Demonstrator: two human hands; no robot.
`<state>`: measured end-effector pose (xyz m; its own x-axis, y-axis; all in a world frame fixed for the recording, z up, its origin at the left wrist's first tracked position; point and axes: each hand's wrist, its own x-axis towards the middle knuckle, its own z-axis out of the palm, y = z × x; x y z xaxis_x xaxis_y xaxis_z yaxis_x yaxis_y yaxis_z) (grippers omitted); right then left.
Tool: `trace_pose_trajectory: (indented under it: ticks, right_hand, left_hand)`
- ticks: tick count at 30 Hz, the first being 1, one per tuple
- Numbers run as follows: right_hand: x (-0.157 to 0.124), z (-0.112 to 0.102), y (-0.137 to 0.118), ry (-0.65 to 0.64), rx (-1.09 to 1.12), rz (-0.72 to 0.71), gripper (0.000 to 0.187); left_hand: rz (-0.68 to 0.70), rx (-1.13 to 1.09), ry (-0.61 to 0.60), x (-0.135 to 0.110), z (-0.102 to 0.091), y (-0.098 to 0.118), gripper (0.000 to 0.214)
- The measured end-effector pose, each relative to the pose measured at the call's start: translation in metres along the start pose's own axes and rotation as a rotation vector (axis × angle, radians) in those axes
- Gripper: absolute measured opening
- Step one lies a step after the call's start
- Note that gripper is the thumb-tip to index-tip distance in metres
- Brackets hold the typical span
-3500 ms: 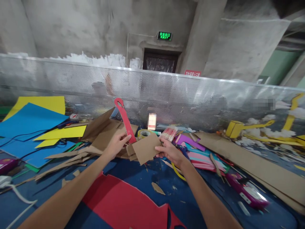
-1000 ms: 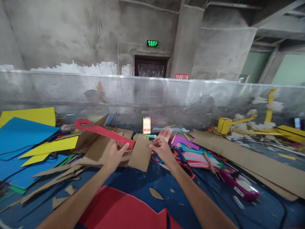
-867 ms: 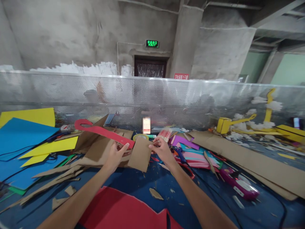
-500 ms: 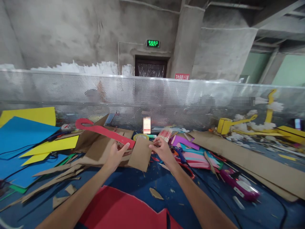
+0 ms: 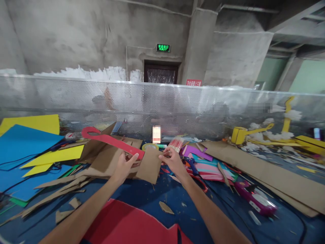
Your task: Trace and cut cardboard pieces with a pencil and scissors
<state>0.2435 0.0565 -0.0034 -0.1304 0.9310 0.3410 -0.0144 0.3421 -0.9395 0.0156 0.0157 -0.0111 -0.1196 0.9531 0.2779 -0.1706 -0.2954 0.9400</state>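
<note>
My left hand [image 5: 125, 166] pinches the near end of a long red paper strip [image 5: 109, 140] that ends in a loop at the far left. The strip's end lies against the top edge of a brown cardboard piece [image 5: 150, 166]. My right hand [image 5: 172, 160] grips that cardboard piece at its right top corner, fingers closed on it. Both hands are held just above the blue table [image 5: 152, 195], in front of a heap of brown cardboard offcuts [image 5: 101, 159].
Blue and yellow sheets [image 5: 27, 142] lie at left, a red sheet [image 5: 127, 225] near me. A tape roll [image 5: 150, 146], a stick bundle [image 5: 176, 144], coloured paper [image 5: 208, 166], a purple glue gun [image 5: 254, 198] and long cardboard [image 5: 266, 169] lie right. A perforated metal screen [image 5: 177, 105] stands behind.
Since 3.5 s ago the red strip has swung from nearly upright to lying leftward, and the cardboard piece has turned more upright. Over the last second the hands have hardly moved.
</note>
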Motion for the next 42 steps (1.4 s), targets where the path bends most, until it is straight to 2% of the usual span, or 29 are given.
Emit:
trace_pose_trajectory:
  ticks: [26, 30, 33, 36, 38, 39, 40, 42]
  right_hand:
    - [0.000, 0.001, -0.005, 0.002, -0.002, -0.016, 0.040]
    - [-0.001, 0.003, -0.004, -0.001, -0.034, -0.023, 0.040]
    - [0.003, 0.000, -0.006, 0.018, -0.164, -0.061, 0.037]
    - [0.011, -0.020, -0.014, 0.078, -0.312, -0.088, 0.037]
    - [0.015, -0.047, -0.020, 0.130, -0.409, -0.089, 0.034]
    - [0.015, -0.063, -0.022, 0.159, -0.524, -0.078, 0.029]
    - [0.015, -0.081, -0.024, 0.187, -0.885, -0.018, 0.025]
    - [0.012, -0.115, -0.021, 0.215, -1.073, 0.099, 0.022]
  left_hand:
    - [-0.016, -0.115, 0.071, 0.002, -0.001, -0.005, 0.041]
    - [-0.025, -0.116, 0.077, 0.003, -0.002, -0.006, 0.043]
    - [-0.036, -0.123, 0.098, 0.005, -0.004, -0.008, 0.043]
    - [-0.041, -0.126, 0.126, 0.008, -0.007, -0.007, 0.044]
    - [-0.035, -0.135, 0.143, 0.010, -0.010, -0.005, 0.044]
    - [-0.032, -0.141, 0.150, 0.010, -0.011, -0.004, 0.044]
    - [-0.029, -0.146, 0.154, 0.011, -0.013, -0.004, 0.043]
    - [-0.028, -0.156, 0.160, 0.013, -0.015, -0.003, 0.042]
